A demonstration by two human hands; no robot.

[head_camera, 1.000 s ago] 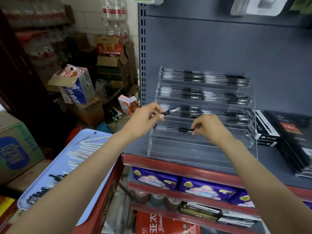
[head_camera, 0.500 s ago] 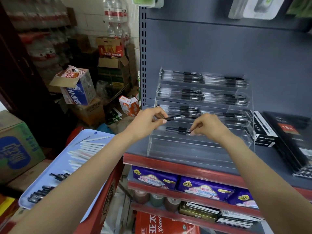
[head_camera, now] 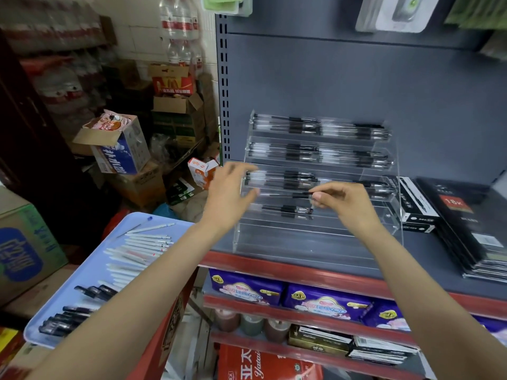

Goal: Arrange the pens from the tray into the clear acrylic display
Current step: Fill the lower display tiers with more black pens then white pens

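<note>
The left hand (head_camera: 230, 193) has let go, fingers spread, and the right hand (head_camera: 343, 200) now pinches the slim black pen (head_camera: 285, 195) over the clear acrylic stepped display (head_camera: 315, 237), ready for placing.

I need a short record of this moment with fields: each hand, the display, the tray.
left hand: left hand open, blurred, holds nothing, beside the display's left edge
right hand: right hand pinches a black pen in front of the display
display: clear acrylic tiered display, top three tiers filled, fourth holds few pens, bottom tier empty
tray: light blue plastic tray holds white and black pens
</note>
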